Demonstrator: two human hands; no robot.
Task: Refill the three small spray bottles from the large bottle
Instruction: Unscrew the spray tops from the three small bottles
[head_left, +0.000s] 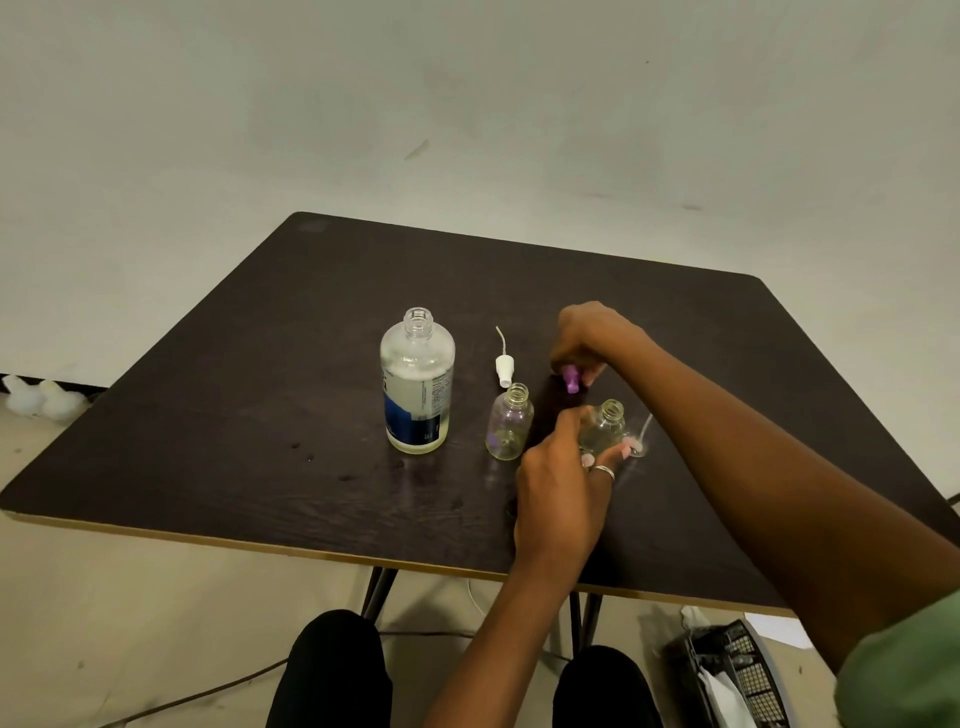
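Note:
The large clear bottle (417, 384) with a blue label stands uncapped on the dark table (249, 405), partly filled. To its right stands a small open bottle (509, 429). A white spray head (502, 370) with its tube lies just behind that bottle. My left hand (561, 488) grips a second small open bottle (605, 423) from the side. My right hand (589, 338) holds a purple spray head (570, 378) just behind that bottle. A thin clear tube (644, 431) shows to the right of the held bottle. No third small bottle is visible.
A black mesh basket (737, 670) with paper sits on the floor at the lower right. Cables run across the floor under the table. White objects (41, 397) lie on the floor at the far left. My knees are below the table's front edge.

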